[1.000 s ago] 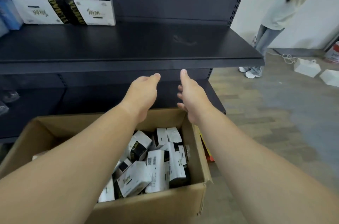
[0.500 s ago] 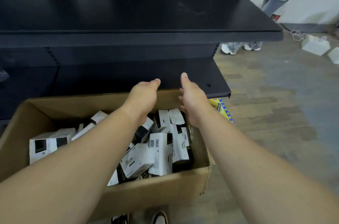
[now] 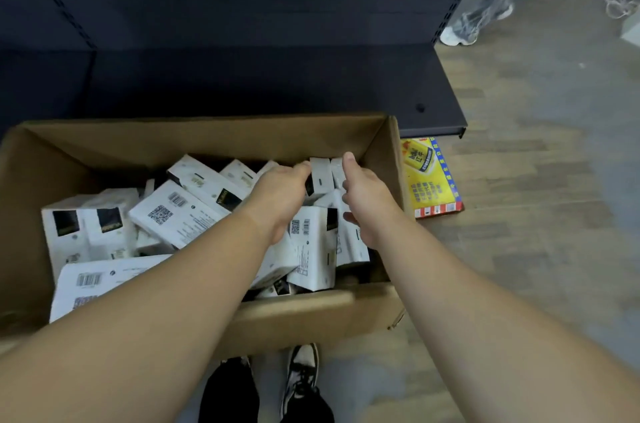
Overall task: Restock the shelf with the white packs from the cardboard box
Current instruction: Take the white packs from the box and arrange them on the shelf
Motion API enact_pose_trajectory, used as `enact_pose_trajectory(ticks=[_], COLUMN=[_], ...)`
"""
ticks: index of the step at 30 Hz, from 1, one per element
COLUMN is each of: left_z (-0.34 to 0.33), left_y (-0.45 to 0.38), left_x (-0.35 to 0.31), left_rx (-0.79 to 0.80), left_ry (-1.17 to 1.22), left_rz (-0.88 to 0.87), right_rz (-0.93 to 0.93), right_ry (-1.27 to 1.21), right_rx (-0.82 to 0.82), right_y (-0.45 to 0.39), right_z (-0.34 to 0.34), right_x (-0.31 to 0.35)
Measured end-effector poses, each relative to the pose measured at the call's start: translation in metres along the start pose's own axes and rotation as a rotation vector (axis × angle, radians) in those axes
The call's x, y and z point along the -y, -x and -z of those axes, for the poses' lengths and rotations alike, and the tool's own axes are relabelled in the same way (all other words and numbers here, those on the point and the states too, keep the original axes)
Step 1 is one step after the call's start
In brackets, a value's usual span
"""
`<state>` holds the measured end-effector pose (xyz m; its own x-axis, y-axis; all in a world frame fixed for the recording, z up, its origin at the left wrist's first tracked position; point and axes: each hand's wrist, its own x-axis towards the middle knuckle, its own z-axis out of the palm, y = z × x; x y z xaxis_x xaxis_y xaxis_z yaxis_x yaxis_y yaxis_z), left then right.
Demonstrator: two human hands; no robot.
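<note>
The cardboard box (image 3: pixel 207 138) is made of brown corrugated board, matt and slightly rough. The white packs (image 3: pixel 313 242) are wrapped in a thin, smooth film with a soft sheen, printed with black panels and barcodes. The shelf (image 3: pixel 263 83) is of dark metal, painted matt. The floor (image 3: pixel 540 214) is seen as worn, wood-patterned, dull planks.

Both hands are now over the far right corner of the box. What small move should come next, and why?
Probably close both hands on the upright packs between them and lift. The left hand touches their left side and the right hand is at their right side, but neither hand clearly grips yet. The packs stand at the far wall of the box, so a straight lift looks free.
</note>
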<state>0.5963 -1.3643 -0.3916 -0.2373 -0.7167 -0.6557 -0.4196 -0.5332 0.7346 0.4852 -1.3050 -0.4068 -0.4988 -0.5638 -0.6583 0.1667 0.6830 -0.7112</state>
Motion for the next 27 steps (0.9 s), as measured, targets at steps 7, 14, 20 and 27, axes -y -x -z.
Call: enact_pose_trajectory(ticks=[7, 14, 20, 27], left_z=[-0.012, -0.036, -0.047, -0.043], left_y=[-0.036, -0.064, -0.082, -0.095], left_x=[0.028, 0.048, 0.065, 0.074], left_rx=[0.051, 0.165, 0.192, 0.155], left_ry=[-0.11, -0.253, -0.396, -0.628], left_rz=[0.051, 0.016, 0.013, -0.053], right_rz=[-0.104, -0.308, -0.358, -0.308], right_ry=[-0.004, 0.081, 0.194, 0.462], right_rx=[-0.006, 0.041, 0.107, 0.234], right_y=[-0.019, -0.03, -0.037, -0.042], right_z=[-0.006, -0.01, -0.009, -0.024], right_x=[-0.031, -0.062, -0.073, -0.076])
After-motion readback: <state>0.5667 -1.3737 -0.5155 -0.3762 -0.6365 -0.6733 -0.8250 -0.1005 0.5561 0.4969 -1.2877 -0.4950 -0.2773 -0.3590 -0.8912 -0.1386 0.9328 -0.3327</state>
